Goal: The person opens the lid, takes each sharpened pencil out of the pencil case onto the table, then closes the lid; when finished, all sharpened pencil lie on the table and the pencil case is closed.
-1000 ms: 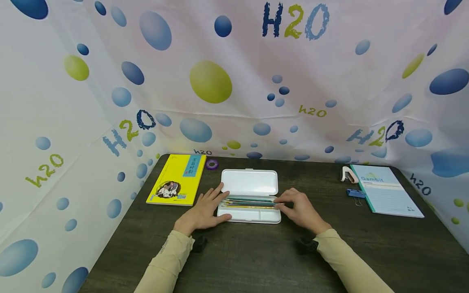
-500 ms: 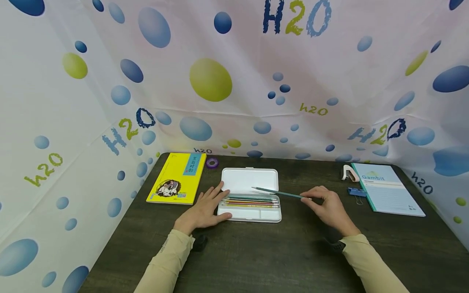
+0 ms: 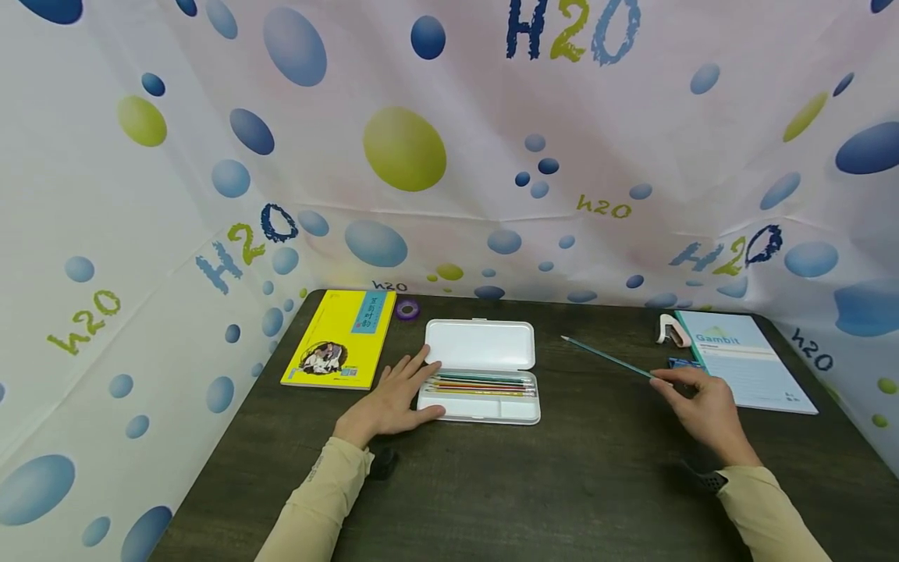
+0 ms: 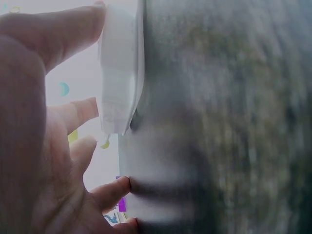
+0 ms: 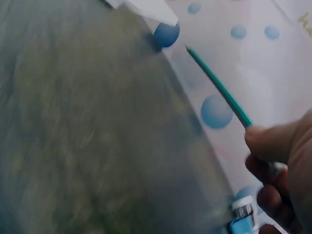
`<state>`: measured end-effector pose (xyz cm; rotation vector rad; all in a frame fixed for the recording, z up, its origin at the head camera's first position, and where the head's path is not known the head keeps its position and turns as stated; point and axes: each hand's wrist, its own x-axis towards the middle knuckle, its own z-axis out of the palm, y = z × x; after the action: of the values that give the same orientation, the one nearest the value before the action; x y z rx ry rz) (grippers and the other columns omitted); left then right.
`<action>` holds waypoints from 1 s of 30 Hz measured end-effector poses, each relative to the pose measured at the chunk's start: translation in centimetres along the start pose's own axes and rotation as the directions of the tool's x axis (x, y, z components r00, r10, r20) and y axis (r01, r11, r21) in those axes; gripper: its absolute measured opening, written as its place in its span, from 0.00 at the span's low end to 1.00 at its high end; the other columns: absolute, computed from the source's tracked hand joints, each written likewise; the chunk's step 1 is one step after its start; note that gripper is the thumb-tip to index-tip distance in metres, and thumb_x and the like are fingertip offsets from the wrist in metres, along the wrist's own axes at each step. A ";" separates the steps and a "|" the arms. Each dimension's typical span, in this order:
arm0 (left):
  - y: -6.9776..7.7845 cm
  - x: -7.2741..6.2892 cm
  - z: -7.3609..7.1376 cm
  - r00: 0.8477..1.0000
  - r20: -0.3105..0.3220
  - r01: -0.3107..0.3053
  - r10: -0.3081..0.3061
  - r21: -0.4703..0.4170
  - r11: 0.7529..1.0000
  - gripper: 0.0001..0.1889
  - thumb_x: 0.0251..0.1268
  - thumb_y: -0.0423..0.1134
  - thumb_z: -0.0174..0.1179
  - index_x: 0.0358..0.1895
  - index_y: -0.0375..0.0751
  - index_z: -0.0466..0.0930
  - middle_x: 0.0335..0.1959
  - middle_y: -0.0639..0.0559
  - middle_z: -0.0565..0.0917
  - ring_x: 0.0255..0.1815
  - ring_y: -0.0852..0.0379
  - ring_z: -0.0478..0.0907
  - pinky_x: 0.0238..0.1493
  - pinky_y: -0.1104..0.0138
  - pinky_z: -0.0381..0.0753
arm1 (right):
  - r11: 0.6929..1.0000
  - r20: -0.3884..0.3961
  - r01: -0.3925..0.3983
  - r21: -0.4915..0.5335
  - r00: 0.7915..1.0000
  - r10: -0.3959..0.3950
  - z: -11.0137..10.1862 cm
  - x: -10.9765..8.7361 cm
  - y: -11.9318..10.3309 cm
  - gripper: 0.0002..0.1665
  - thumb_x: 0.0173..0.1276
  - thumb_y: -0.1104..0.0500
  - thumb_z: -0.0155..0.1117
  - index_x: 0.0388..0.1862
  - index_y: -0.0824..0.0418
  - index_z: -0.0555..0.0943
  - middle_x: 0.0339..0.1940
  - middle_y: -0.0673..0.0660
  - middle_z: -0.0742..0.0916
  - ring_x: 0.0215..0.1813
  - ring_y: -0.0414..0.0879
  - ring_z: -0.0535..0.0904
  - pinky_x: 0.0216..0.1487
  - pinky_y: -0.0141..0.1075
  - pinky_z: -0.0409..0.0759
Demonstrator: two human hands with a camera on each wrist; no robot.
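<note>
In the head view a white pencil case (image 3: 480, 345) lies with its lid folded back, several pencils (image 3: 485, 384) lined up inside. My left hand (image 3: 389, 402) rests at the case's left side, fingers spread and mostly straight, thumb on its near left corner. A green pencil (image 3: 607, 357) is pinched near its end between thumb and fingers of my right hand (image 3: 705, 410), at the right part of the table. Its sharpened tip points away and to the left, also plain in the right wrist view, where the pencil (image 5: 219, 87) shows above the tabletop.
A yellow book (image 3: 340, 336) lies at the back left beside a purple tape roll (image 3: 406, 310). At the right are a white notepad (image 3: 747, 363), a pale pink stapler-like object (image 3: 673, 331) and a blue binder clip (image 3: 684, 363), partly hidden behind my right hand.
My right hand has drawn the green pencil out of the case and carried it to the right, near the notepad. The left hand has stayed at the case.
</note>
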<state>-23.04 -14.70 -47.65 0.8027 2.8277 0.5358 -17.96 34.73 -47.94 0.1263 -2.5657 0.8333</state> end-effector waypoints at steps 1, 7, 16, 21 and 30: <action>0.0 0.0 0.0 1.000 0.001 0.001 -0.001 -0.001 1.000 0.44 0.65 0.68 0.54 0.80 0.53 0.55 0.82 0.51 0.41 0.80 0.36 0.44 0.73 0.36 0.46 | 1.000 -0.004 -0.017 -0.011 1.000 0.017 0.0 -0.1 0.2 0.10 0.69 0.58 0.69 0.45 0.62 0.89 0.43 0.64 0.88 0.41 0.58 0.81 0.35 0.45 0.79; 0.0 0.0 0.0 1.000 0.004 0.002 -0.002 0.005 1.000 0.44 0.66 0.68 0.54 0.80 0.53 0.54 0.82 0.51 0.41 0.80 0.36 0.44 0.73 0.36 0.45 | 0.995 0.018 -0.091 -0.045 0.996 0.092 0.5 -0.7 1.5 0.11 0.70 0.58 0.67 0.45 0.64 0.88 0.42 0.66 0.88 0.39 0.58 0.82 0.31 0.40 0.76; 0.0 0.0 0.1 1.000 0.000 0.000 0.000 0.002 1.000 0.44 0.65 0.68 0.54 0.80 0.54 0.55 0.82 0.52 0.41 0.80 0.36 0.44 0.73 0.36 0.45 | 0.998 0.024 -0.007 -0.070 1.000 0.008 1.0 -0.8 2.1 0.07 0.64 0.64 0.70 0.40 0.66 0.89 0.38 0.67 0.87 0.42 0.65 0.81 0.39 0.58 0.76; 0.0 0.0 0.1 1.000 0.002 0.003 -0.003 0.008 1.000 0.44 0.65 0.69 0.54 0.80 0.55 0.54 0.83 0.52 0.40 0.80 0.37 0.43 0.73 0.36 0.46 | 0.996 0.060 0.032 -0.082 0.998 -0.028 1.0 -0.6 2.0 0.05 0.62 0.66 0.72 0.37 0.66 0.89 0.36 0.65 0.86 0.40 0.65 0.80 0.39 0.59 0.75; 0.0 0.1 0.0 1.000 0.019 0.017 -0.018 0.014 1.000 0.44 0.65 0.69 0.54 0.80 0.56 0.53 0.83 0.54 0.39 0.80 0.38 0.43 0.74 0.38 0.45 | 0.995 0.099 0.043 -0.092 0.995 -0.034 0.9 -0.6 2.1 0.05 0.62 0.66 0.72 0.37 0.66 0.89 0.36 0.62 0.86 0.38 0.61 0.80 0.35 0.55 0.76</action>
<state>-23.11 -14.68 -47.62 0.7803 2.8210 0.5044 -18.26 35.87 -49.95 0.1913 -2.6793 0.7071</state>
